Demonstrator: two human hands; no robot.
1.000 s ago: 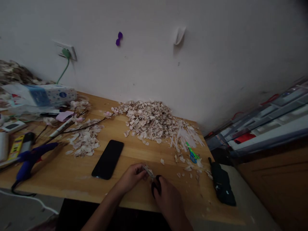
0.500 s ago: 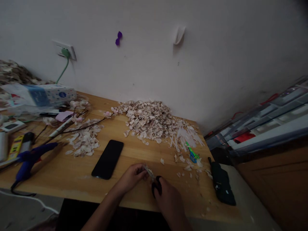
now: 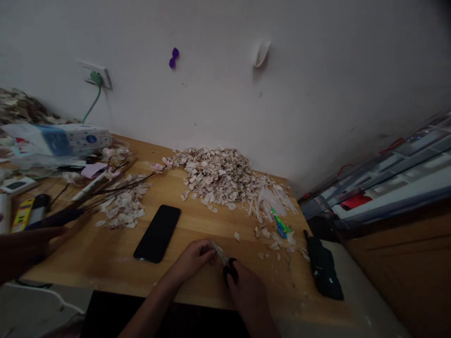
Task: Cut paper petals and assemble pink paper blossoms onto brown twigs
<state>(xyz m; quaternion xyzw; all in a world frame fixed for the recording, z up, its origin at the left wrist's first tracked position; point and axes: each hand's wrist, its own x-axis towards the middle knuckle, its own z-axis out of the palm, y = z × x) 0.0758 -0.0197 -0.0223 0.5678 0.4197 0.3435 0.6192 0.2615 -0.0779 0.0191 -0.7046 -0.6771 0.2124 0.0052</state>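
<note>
Black-handled scissors (image 3: 229,270) are in my right hand (image 3: 249,287), with fingers wrapped round the handles and blades pointing up and left. The blades reach my left hand (image 3: 195,257), whose thumb and fingers pinch a small pale petal (image 3: 219,249) beside them; the fingers partly hide it. A loose petal (image 3: 237,236) lies on the wooden table (image 3: 204,225) just beyond the scissors. To the left of my hands lies a black phone (image 3: 158,233). A large heap of dried-looking petals (image 3: 218,173) rises against the wall.
Another person's blurred hand (image 3: 31,246) is at the left over the blue glue gun (image 3: 59,218). Nearby are a smaller petal pile (image 3: 125,209), flower branches and a tissue pack (image 3: 73,138). Right: blue-green scissors (image 3: 281,226), pale strips (image 3: 273,201) and a dark pouch (image 3: 322,267).
Another person's hand has come in from the left edge to the glue gun, which has shifted and is now mostly covered. My hands and the scissors have hardly moved.
</note>
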